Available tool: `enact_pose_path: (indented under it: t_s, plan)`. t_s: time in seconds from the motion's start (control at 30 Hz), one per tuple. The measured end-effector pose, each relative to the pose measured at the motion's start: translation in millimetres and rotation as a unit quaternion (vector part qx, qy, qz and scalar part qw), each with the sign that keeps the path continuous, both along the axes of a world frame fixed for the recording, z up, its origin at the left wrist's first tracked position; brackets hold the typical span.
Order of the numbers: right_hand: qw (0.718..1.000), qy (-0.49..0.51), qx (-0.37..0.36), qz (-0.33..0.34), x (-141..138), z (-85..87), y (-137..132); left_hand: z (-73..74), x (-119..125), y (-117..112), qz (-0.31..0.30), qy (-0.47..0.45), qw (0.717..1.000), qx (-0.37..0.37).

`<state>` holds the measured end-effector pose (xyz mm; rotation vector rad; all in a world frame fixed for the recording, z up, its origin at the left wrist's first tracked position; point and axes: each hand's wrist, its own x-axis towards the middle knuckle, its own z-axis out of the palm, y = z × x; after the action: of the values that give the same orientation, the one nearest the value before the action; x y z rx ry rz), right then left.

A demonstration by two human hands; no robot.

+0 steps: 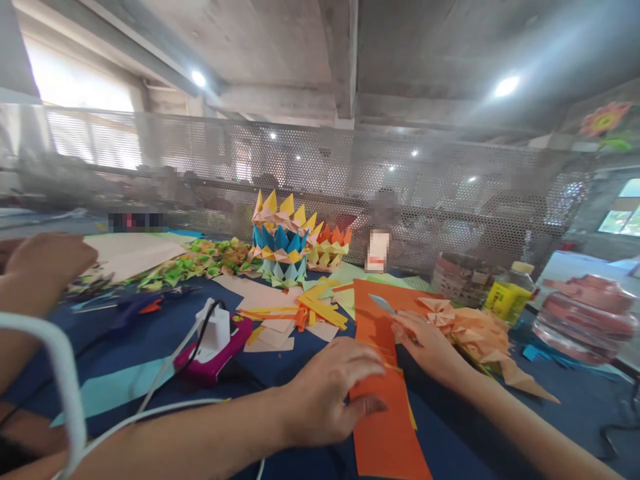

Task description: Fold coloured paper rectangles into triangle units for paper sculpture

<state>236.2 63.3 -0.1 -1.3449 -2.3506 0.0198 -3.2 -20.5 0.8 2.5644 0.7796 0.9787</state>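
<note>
My left hand (343, 390) hovers low over, or rests lightly on, a long orange paper sheet (387, 447); its fingers are bent, with the thumb apart, and hold nothing visible. Past it, at the right edge of the paper, my right hand (423, 343) grips a small knife (383, 305). The silvery blade points up and left across the orange sheet; the handle is hidden in my fingers. Thin yellow edges of paper show under the sheet. Folded peach paper pieces (475, 327) lie just right of my right hand.
Folded-paper crowns (283, 250) stand behind loose paper strips (317, 303). A magenta power strip (203, 360) with a white plug and cables lies left. A yellow-labelled bottle (510, 293) and pink jug (585, 320) stand right. Another person's hand (53, 260) is at far left.
</note>
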Motion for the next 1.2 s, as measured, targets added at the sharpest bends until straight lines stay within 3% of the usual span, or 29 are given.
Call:
enact_pose_path:
  t_s: [0.13,0.2,0.27,0.37,0.43,0.57,0.7,0.9,1.07,1.2]
  plan:
    - [0.997,-0.002,-0.003,0.082,-27.6,5.9,-23.4,10.3,1.2,-15.0,-0.084,-0.025,0.984,0.156]
    - [0.991,-0.009,-0.024,0.133,-38.2,7.8,-31.9,12.0,1.7,-18.4,-0.088,-0.022,0.98,0.176]
    - [0.991,0.001,-0.031,0.13,-40.8,10.1,-35.8,10.4,2.2,-17.6,-0.062,-0.025,0.984,0.163]
    - [0.994,0.006,-0.045,0.1,-32.1,15.0,-37.5,2.8,1.7,-8.3,0.043,0.009,0.993,0.106]
    - [0.994,-0.003,-0.059,0.088,-24.6,19.0,-39.8,-3.8,0.0,2.5,0.119,0.05,0.989,0.068]
    - [0.992,-0.032,-0.093,0.082,-19.9,25.5,-48.3,-15.1,-6.4,26.9,0.188,0.089,0.978,0.033]
    - [0.989,-0.045,-0.113,0.082,-23.1,26.7,-52.4,-18.4,-11.5,42.2,0.204,0.12,0.972,0.009]
    - [0.989,-0.051,-0.114,0.082,-23.4,25.7,-51.9,-7.9,-11.9,46.3,0.178,0.152,0.972,0.012]
    - [0.989,-0.048,-0.102,0.094,-21.6,23.3,-51.9,3.2,-11.5,42.8,0.178,0.174,0.968,0.033]
    - [0.99,-0.038,-0.093,0.099,-17.3,20.7,-46.9,14.9,-12.8,27.5,0.225,0.204,0.951,0.056]
